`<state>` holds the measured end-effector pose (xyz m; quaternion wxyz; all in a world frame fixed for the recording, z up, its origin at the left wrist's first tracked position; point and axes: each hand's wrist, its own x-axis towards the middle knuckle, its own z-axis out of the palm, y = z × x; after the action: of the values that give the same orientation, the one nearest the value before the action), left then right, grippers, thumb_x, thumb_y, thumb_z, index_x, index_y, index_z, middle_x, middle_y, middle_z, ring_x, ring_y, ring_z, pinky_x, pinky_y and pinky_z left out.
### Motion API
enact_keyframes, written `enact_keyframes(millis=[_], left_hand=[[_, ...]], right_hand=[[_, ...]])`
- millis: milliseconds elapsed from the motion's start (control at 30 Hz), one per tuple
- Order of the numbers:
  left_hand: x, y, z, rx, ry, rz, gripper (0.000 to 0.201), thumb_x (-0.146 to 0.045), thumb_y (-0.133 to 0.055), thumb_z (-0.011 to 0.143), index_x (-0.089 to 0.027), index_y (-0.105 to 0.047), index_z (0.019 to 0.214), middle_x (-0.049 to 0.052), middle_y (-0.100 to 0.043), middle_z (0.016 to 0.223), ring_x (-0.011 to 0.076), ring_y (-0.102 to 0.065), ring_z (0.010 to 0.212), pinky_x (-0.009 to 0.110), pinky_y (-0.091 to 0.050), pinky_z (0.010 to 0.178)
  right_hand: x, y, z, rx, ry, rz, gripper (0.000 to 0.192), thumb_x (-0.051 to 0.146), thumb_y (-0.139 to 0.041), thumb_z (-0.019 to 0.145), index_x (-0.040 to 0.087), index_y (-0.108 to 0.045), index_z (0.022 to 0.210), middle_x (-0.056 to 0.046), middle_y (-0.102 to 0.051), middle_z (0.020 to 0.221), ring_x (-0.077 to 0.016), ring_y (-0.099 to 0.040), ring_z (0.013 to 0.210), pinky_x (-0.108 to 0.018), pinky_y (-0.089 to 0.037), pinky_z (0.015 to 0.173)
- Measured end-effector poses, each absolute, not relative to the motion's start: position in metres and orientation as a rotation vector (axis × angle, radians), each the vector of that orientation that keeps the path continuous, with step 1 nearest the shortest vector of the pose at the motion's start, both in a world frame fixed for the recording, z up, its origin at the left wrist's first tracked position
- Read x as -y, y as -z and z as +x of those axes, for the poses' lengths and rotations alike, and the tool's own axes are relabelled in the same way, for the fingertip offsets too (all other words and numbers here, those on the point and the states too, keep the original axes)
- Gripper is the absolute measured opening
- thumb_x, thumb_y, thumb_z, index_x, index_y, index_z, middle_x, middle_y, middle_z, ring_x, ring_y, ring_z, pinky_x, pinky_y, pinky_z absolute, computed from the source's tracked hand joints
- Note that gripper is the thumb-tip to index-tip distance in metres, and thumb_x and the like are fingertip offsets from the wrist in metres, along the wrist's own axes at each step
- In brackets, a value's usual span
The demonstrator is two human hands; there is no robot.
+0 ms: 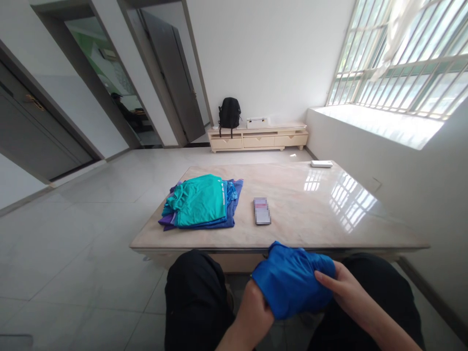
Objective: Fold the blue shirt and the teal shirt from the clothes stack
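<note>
Over my lap, between my knees, a bunched blue garment (294,282) hangs just in front of the table edge. My right hand (334,282) grips its right side, thumb on top and the other fingers behind the fabric. My left hand (254,302) reaches into the cloth from the lower left; its fingers are hidden inside, so their grip does not show. On the table, to the left, lies a flat stack of clothes (232,207) in blue and purple, topped by a folded teal shirt (203,200) with small white print near its right edge.
The marble-look table (292,234) carries a phone (262,211) with a blurred-out screen and a white oblong object (321,164) at its far right corner. Beyond, a low cabinet (259,141) holds a black backpack (230,113). A person (126,109) sits beyond the left doorway.
</note>
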<state>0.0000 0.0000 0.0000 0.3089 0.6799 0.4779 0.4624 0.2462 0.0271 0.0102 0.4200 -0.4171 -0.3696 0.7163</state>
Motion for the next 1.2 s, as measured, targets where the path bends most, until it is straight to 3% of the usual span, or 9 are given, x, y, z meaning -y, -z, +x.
enact_keyframes(millis=[167, 300, 400, 500, 567, 700, 833, 1100, 1200], left_hand=[[0.006, 0.016, -0.014, -1.443, -1.377, 1.919, 0.037, -0.013, -0.06, 0.087, -0.023, -0.069, 0.122, 0.013, -0.066, 0.128, 0.0305, -0.064, 0.12, 0.046, -0.056, 0.1], [-0.001, 0.012, -0.013, -1.438, -1.343, 1.981, 0.029, -0.018, -0.058, 0.094, -0.026, -0.072, 0.118, 0.013, -0.044, 0.153, 0.0321, -0.045, 0.141, 0.049, -0.049, 0.107], [-0.005, 0.003, -0.014, -1.253, -1.236, 1.958, 0.033, -0.038, -0.047, 0.103, -0.027, -0.071, 0.122, 0.009, -0.029, 0.166, 0.0336, -0.026, 0.153, 0.056, -0.033, 0.12], [-0.005, -0.004, -0.017, -1.0, -1.122, 1.864, 0.062, -0.06, -0.023, 0.104, -0.028, -0.061, 0.14, 0.01, -0.039, 0.162, 0.0309, -0.027, 0.153, 0.056, -0.022, 0.126], [-0.004, -0.006, -0.016, -0.916, -1.098, 1.815, 0.072, -0.068, -0.019, 0.1, -0.027, -0.058, 0.144, 0.012, -0.05, 0.154, 0.0309, -0.036, 0.149, 0.054, -0.024, 0.125], [-0.003, -0.005, -0.008, -1.038, -1.196, 1.765, 0.046, -0.055, -0.061, 0.095, -0.023, -0.069, 0.127, 0.012, -0.07, 0.127, 0.0289, -0.062, 0.123, 0.043, -0.046, 0.111], [-0.004, -0.006, 0.0, -1.172, -1.352, 1.771, 0.012, -0.027, -0.064, 0.096, -0.021, -0.074, 0.094, 0.005, -0.074, 0.094, 0.0187, -0.07, 0.088, 0.027, -0.054, 0.081], [0.004, 0.002, 0.01, -1.288, -1.537, 1.735, 0.01, -0.016, -0.07, 0.089, -0.023, -0.063, 0.091, 0.0, -0.076, 0.093, 0.0158, -0.073, 0.085, 0.024, -0.056, 0.081], [0.005, 0.005, 0.013, -1.339, -1.476, 1.634, 0.02, -0.02, -0.071, 0.088, -0.024, -0.063, 0.106, 0.0, -0.077, 0.094, 0.0165, -0.074, 0.087, 0.025, -0.057, 0.082]], right_hand=[[-0.032, -0.016, 0.24, 0.821, -1.711, -1.106, 0.031, 0.041, -0.091, 0.068, 0.016, -0.074, 0.078, -0.007, -0.075, 0.077, -0.02, -0.069, 0.069, -0.031, -0.058, 0.071], [-0.029, -0.028, 0.231, 0.726, -1.699, -1.136, 0.036, 0.041, -0.095, 0.06, 0.015, -0.076, 0.077, -0.007, -0.075, 0.075, -0.0202, -0.069, 0.069, -0.03, -0.059, 0.069], [-0.028, -0.033, 0.23, 0.685, -1.676, -1.145, 0.035, 0.04, -0.095, 0.063, 0.015, -0.076, 0.079, -0.006, -0.074, 0.074, -0.0186, -0.068, 0.066, -0.028, -0.058, 0.066], [-0.029, -0.033, 0.233, 0.665, -1.641, -1.155, 0.036, 0.04, -0.093, 0.065, 0.015, -0.076, 0.085, -0.007, -0.076, 0.08, -0.0198, -0.07, 0.071, -0.03, -0.059, 0.069], [-0.03, -0.031, 0.235, 0.658, -1.617, -1.168, 0.037, 0.04, -0.093, 0.065, 0.015, -0.076, 0.087, -0.007, -0.077, 0.083, -0.0208, -0.071, 0.072, -0.031, -0.06, 0.071], [-0.032, -0.03, 0.24, 0.68, -1.608, -1.198, 0.036, 0.04, -0.092, 0.067, 0.016, -0.076, 0.088, -0.007, -0.077, 0.083, -0.0228, -0.073, 0.075, -0.032, -0.061, 0.073], [-0.035, -0.032, 0.247, 0.714, -1.647, -1.263, 0.037, 0.041, -0.09, 0.07, 0.017, -0.077, 0.095, -0.009, -0.079, 0.09, -0.0277, -0.075, 0.083, -0.035, -0.062, 0.08], [-0.034, -0.016, 0.258, 0.644, -1.709, -1.327, 0.042, 0.041, -0.089, 0.071, 0.017, -0.074, 0.102, -0.008, -0.079, 0.092, -0.0273, -0.076, 0.083, -0.033, -0.063, 0.074], [-0.035, -0.01, 0.262, 0.61, -1.618, -1.341, 0.073, 0.039, -0.093, 0.065, 0.021, -0.063, 0.129, -0.007, -0.079, 0.095, -0.0279, -0.076, 0.086, -0.034, -0.063, 0.074]])
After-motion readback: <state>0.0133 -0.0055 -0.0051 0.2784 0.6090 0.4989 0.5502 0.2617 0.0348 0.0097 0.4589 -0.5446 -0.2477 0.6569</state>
